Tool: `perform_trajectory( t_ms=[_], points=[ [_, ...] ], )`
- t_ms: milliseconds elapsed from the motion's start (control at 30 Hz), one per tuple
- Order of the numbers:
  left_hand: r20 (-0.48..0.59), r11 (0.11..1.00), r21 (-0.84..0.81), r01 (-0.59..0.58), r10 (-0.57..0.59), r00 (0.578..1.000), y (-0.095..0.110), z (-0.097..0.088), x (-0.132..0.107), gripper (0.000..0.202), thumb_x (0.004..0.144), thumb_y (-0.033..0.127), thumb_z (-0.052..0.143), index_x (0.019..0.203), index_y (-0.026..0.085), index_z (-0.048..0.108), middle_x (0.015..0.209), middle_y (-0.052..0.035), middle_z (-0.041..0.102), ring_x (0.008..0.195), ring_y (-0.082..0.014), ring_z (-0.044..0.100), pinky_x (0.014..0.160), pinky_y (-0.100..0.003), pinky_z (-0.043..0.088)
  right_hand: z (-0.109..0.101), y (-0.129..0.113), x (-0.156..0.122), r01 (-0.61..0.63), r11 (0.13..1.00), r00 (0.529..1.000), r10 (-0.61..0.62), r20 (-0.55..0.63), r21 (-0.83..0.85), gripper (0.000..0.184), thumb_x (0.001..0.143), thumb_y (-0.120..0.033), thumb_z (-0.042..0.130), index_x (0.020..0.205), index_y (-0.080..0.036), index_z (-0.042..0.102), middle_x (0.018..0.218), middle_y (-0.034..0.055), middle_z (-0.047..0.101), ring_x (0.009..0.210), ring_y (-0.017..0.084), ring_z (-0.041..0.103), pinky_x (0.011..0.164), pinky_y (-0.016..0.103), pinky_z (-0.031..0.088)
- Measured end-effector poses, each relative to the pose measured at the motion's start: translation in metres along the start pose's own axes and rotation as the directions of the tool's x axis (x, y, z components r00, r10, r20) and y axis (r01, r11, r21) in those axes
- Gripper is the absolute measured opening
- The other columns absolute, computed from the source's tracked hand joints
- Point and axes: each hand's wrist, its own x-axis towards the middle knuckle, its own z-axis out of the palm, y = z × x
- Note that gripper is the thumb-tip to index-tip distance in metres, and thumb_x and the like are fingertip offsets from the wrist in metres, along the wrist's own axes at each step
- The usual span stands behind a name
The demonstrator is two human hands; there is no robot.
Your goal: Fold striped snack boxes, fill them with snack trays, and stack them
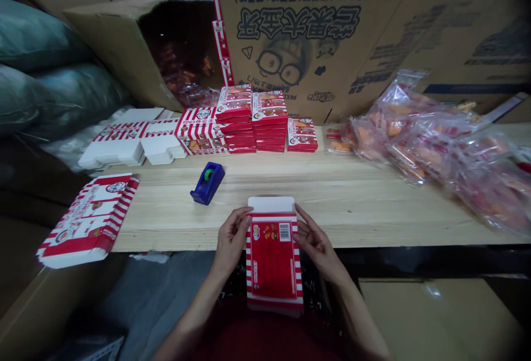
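Between my hands is a flat red-and-white striped carton [272,256], with a barcode on its red face and a white flap standing at the far end. My left hand [231,239] grips its left edge, and my right hand [317,246] holds its right edge. The carton's near end reaches past the front edge of the wooden table [344,206].
A blue tape dispenser [207,183] stands left of the carton. Stacked red printed boxes [254,120] and white flat carton blanks [118,145] line the table's back. Bags of orange snacks [435,151] lie to the right, and large cardboard cartons [311,35] stand behind.
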Motion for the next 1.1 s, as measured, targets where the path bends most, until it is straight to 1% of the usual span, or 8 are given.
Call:
perform_trajectory(
  t_ms=[133, 300, 433, 567, 700, 900, 1000, 1100],
  points=[
    [0.075, 0.996, 0.063, 0.066, -0.071, 0.995, -0.004, -0.008, -0.001, 0.029, 0.097, 0.044, 0.063, 0.107, 0.018, 0.073, 0.093, -0.0035, 0.071, 0.079, -0.0163, 0.062, 0.071, -0.024, 0.049, -0.005, -0.003, -0.002, -0.034, 0.997, 0.999, 0.034, -0.003, -0.069, 0.052, 0.089, -0.043, 0.078, 0.138, -0.034, 0.065, 0.137, 0.0057, 0.070, 0.125, 0.027, 0.065, 0.110, 0.043, 0.048],
    [0.240, 0.992, 0.058, 0.112, -0.123, 0.963, -0.006, -0.015, -0.002, 0.030, 0.100, 0.045, 0.059, 0.089, 0.017, 0.066, 0.076, 0.0013, 0.058, 0.068, -0.0130, 0.050, 0.065, -0.023, 0.041, -0.012, 0.008, 0.004, -0.138, 0.985, 0.989, 0.132, -0.060, -0.107, 0.037, 0.085, -0.054, 0.078, 0.110, -0.028, 0.078, 0.108, 0.0041, 0.078, 0.095, 0.023, 0.071, 0.081, 0.032, 0.056],
    [0.187, 0.991, -0.008, 0.133, -0.129, 0.974, -0.013, -0.010, 0.000, 0.033, 0.097, 0.046, 0.063, 0.081, 0.017, 0.061, 0.073, 0.0023, 0.057, 0.066, -0.0123, 0.049, 0.063, -0.022, 0.040, -0.009, 0.021, 0.015, -0.158, 0.985, 0.983, 0.151, -0.101, -0.066, 0.035, 0.083, -0.057, 0.078, 0.092, -0.024, 0.079, 0.084, 0.0009, 0.077, 0.077, 0.019, 0.069, 0.074, 0.030, 0.055],
    [0.075, 0.986, -0.082, 0.145, -0.139, 0.987, -0.025, 0.000, 0.006, 0.029, 0.095, 0.047, 0.066, 0.108, 0.021, 0.062, 0.083, 0.0009, 0.068, 0.070, -0.0138, 0.061, 0.066, -0.024, 0.046, -0.009, 0.031, 0.027, -0.184, 0.982, 0.975, 0.179, -0.131, -0.034, 0.035, 0.081, -0.058, 0.079, 0.088, -0.024, 0.075, 0.077, -0.0020, 0.074, 0.068, 0.016, 0.065, 0.066, 0.026, 0.053],
    [0.066, 0.933, -0.254, 0.256, -0.247, 0.967, -0.030, 0.000, 0.014, 0.068, 0.085, 0.041, 0.079, 0.143, 0.026, 0.047, 0.095, -0.0029, 0.078, 0.078, -0.0180, 0.072, 0.075, -0.029, 0.055, -0.012, 0.029, 0.030, -0.215, 0.976, 0.974, 0.211, -0.084, -0.033, 0.035, 0.077, -0.056, 0.083, 0.078, -0.023, 0.073, 0.074, -0.0023, 0.073, 0.065, 0.016, 0.064, 0.065, 0.027, 0.054],
    [0.299, 0.811, -0.327, 0.485, -0.398, 0.867, -0.015, -0.012, 0.028, 0.040, 0.076, 0.029, 0.083, 0.114, 0.016, 0.076, 0.101, -0.0093, 0.081, 0.078, -0.0175, 0.074, 0.073, -0.027, 0.057, 0.000, 0.021, 0.024, -0.131, 0.990, 0.985, 0.136, -0.105, 0.050, 0.033, 0.078, -0.054, 0.083, 0.091, -0.025, 0.076, 0.097, 0.0028, 0.079, 0.090, 0.023, 0.073, 0.082, 0.034, 0.058],
    [0.317, 0.810, -0.328, 0.486, -0.390, 0.864, -0.010, -0.010, 0.033, 0.027, 0.074, 0.027, 0.083, 0.099, 0.017, 0.081, 0.101, -0.0112, 0.081, 0.078, -0.0212, 0.074, 0.072, -0.030, 0.059, 0.004, 0.015, 0.027, -0.098, 0.986, 0.988, 0.113, -0.106, 0.138, 0.040, 0.079, -0.047, 0.083, 0.114, -0.032, 0.072, 0.126, 0.0037, 0.075, 0.113, 0.026, 0.071, 0.095, 0.040, 0.058],
    [0.331, 0.834, -0.291, 0.468, -0.372, 0.867, -0.013, -0.008, 0.034, 0.033, 0.077, 0.031, 0.081, 0.107, 0.017, 0.081, 0.106, -0.0129, 0.081, 0.088, -0.0260, 0.076, 0.078, -0.035, 0.060, -0.001, 0.010, 0.032, -0.141, 0.978, 0.988, 0.149, -0.044, 0.152, 0.045, 0.076, -0.041, 0.085, 0.120, -0.034, 0.073, 0.129, 0.0032, 0.075, 0.120, 0.027, 0.069, 0.098, 0.043, 0.058]
  ],
)
